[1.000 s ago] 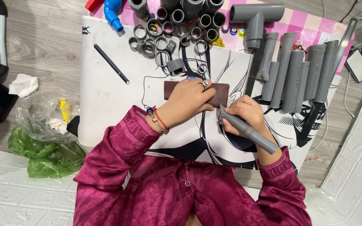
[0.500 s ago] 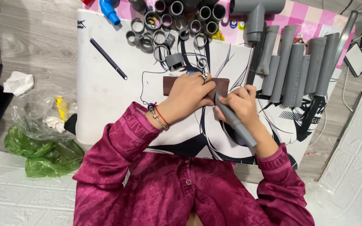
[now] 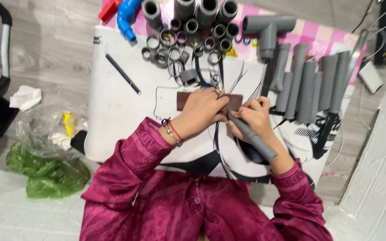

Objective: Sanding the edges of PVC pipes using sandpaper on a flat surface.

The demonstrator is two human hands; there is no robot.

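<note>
From the head camera, our left hand (image 3: 204, 109) covers the middle of the brown strip (image 3: 185, 101), so only its 2 ends show on the white board (image 3: 112, 116). It presses flat, fingers spread. Our right hand (image 3: 253, 117) is clamped on a gray tool (image 3: 253, 138), angled down toward the strip; its tip is hidden between our hands. Gray pipes (image 3: 309, 85) lie just right.

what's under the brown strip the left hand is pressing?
The brown strip lies on the white printed board. The left hand covers its middle, so whatever lies beneath there cannot be seen.
</note>
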